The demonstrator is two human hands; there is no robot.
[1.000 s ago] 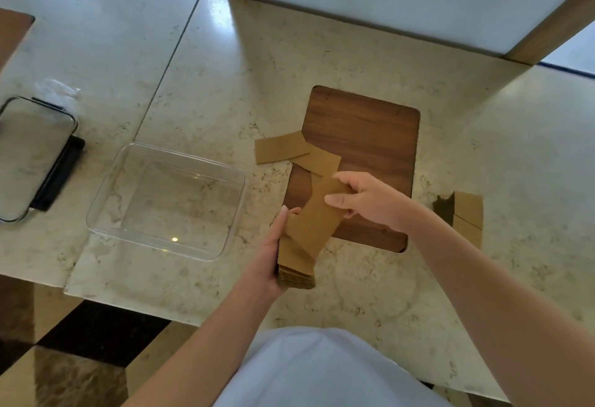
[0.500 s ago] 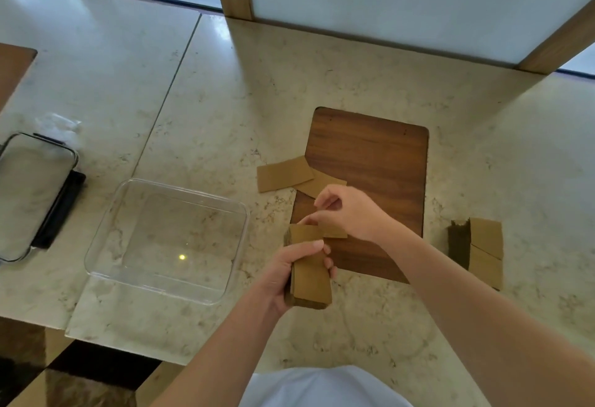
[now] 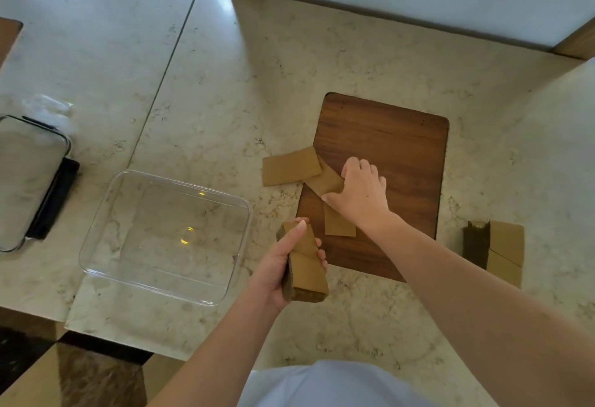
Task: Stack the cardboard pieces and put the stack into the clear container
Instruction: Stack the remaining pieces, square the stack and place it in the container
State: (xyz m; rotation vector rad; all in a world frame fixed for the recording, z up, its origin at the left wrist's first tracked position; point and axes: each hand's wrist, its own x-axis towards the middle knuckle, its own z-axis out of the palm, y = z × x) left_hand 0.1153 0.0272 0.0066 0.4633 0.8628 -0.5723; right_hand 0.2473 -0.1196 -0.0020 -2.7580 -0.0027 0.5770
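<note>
Left grip (image 3: 283, 265) clasps corrugated rectangular stack (image 3: 306, 268).

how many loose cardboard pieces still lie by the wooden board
3: one flat on the counter left of the board, one under the right hand, one nearer, by the wrist. More may be hidden.

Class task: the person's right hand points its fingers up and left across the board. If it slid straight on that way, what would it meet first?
The right hand already touches the angled cardboard piece; beyond it, probably the flat piece.
</note>
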